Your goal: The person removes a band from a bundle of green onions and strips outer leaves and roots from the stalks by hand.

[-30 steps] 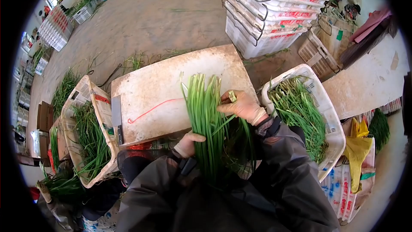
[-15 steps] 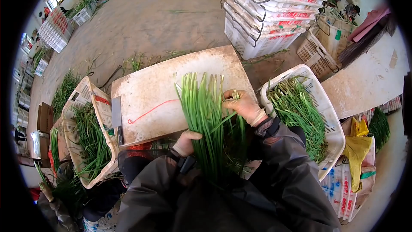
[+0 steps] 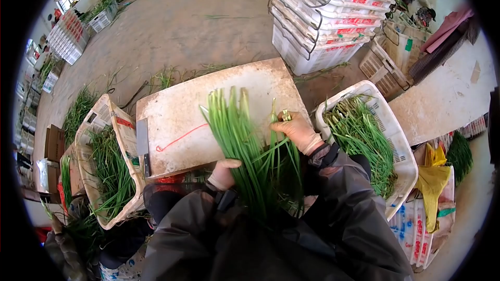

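My gloved left hand [image 3: 224,174] is closed around a thick bunch of garlic chives [image 3: 237,140], its pale cut ends pointing away from me over the board [image 3: 182,104]. To the right, my gloved right hand [image 3: 297,132] pinches a few separate stalks [image 3: 274,119] near their pale ends. Their green leaves hang down beside the bunch. A red tie string [image 3: 182,138] lies on the board, and a cleaver [image 3: 142,145] rests along its left edge. The lower leaves of the bunch fade into shadow at my lap.
A white crate [image 3: 409,177] of greens stands at my right, another crate [image 3: 138,182] of greens at my left. Stacked white crates [image 3: 323,47] rise beyond the board. A yellow cloth [image 3: 433,182] hangs at far right. Leaf scraps litter the floor [image 3: 208,31].
The bunch in my left hand has tilted and shifted left. My right hand has drawn a few stalks apart from it, opening a gap between them.
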Tool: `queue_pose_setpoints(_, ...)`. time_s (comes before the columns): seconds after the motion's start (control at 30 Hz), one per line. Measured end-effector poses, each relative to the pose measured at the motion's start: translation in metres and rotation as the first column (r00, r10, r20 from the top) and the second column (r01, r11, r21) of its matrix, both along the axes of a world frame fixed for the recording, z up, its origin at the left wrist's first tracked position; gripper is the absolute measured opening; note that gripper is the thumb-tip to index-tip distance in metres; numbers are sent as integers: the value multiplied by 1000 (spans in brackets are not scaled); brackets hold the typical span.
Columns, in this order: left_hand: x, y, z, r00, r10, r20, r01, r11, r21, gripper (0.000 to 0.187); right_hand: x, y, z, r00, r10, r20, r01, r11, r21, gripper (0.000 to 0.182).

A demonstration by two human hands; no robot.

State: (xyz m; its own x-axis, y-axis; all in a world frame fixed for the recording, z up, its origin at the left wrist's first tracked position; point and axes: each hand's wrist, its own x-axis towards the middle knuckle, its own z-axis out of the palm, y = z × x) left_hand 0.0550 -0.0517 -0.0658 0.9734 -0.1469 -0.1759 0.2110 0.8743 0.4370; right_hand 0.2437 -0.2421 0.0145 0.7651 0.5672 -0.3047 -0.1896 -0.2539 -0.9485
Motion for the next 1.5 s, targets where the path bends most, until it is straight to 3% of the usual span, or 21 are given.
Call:
queue_pose_setpoints(0.1,0,9,2,997,70,24,-69,997,-18,73,-3,-1,-1,990,31,141,-26,999,-37,26)
queue_pose_setpoints(0.2,-2,19,-10,989,144,35,-143,989,-47,73,-8,-3,-1,995,-6,96,9,1000,-30,26)
queue_pose_setpoints(0.4,-9,31,-3,972,228,59,-229,973,17,78,-11,-8,-22,990,113,81,-93,972,-214,23)
queue_pose_setpoints(0.5,-13,30,9,951,308,38,-309,951,31,76,-16,-6,-32,996,83,-27,-87,965,-248,14)
queue_pose_setpoints(0.8,-27,31,22,936,339,99,-347,935,79,79,-30,-4,-24,993,49,-110,-55,997,-49,26)
queue_pose_setpoints(0.9,-35,25,29,941,322,110,-330,942,68,80,-27,-3,-39,998,-42,38,39,996,75,28)
queue_pose_setpoints(0.93,-38,21,32,936,331,120,-341,936,87,79,-26,-1,-43,998,-67,12,64,985,159,25)
queue_pose_setpoints(1.03,-46,11,37,927,346,141,-364,923,126,76,-27,-4,-42,994,-105,-20,107,968,226,22)
queue_pose_setpoints(1.13,-50,5,29,930,341,141,-357,927,117,75,-28,-13,-30,999,-27,-21,32,960,277,21)
queue_pose_setpoints(1.23,-54,-2,29,935,332,125,-344,935,88,76,-30,-16,-28,995,-85,-47,94,959,269,21)
queue_pose_setpoints(1.47,-65,-29,36,912,392,121,-403,910,95,72,-43,-25,-23,996,-92,-21,93,928,360,82)
queue_pose_setpoints(1.5,-66,-31,36,907,405,119,-415,906,79,70,-45,-25,-22,994,-105,-4,99,923,372,84)
